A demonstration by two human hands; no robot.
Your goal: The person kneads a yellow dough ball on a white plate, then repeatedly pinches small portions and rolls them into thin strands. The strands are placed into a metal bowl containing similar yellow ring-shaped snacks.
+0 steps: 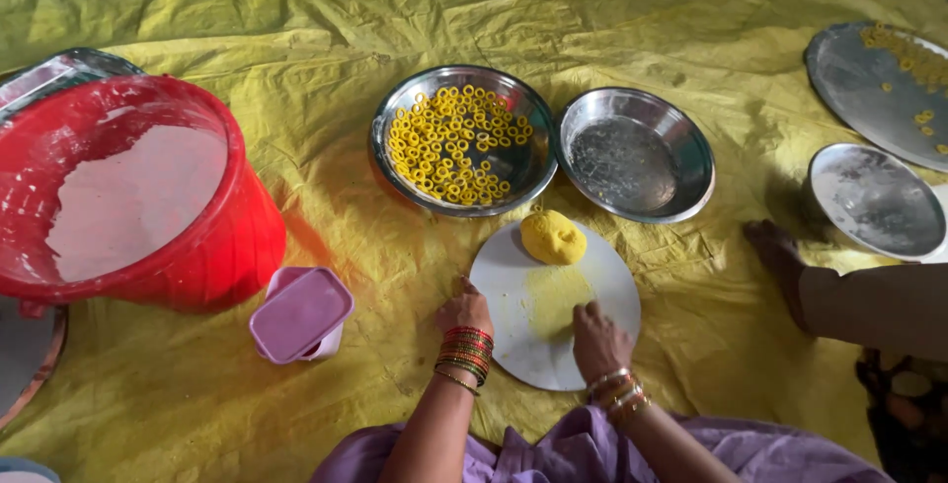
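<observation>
Crinkled yellow sheet (247, 384) underlies a round white board (513, 276); left hand (462, 312) grips its rim, right hand (598, 338) curled shut on smeared dough (556, 291).

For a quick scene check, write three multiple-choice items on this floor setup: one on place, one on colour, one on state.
1. Where does the yellow dough ball sit?
A. on the round white board
B. in the red plastic tub
C. on the small pink lidded box

2. What colour are the small dough rings in the steel bowl?
A. green
B. yellow
C. white

3. How is the neighbouring steel bowl?
A. full of rings
B. upside down
C. without rings

Answers: 1 A, it rests at the board's far edge; 2 B, all are yellow; 3 C, bare metal shows inside.
</observation>
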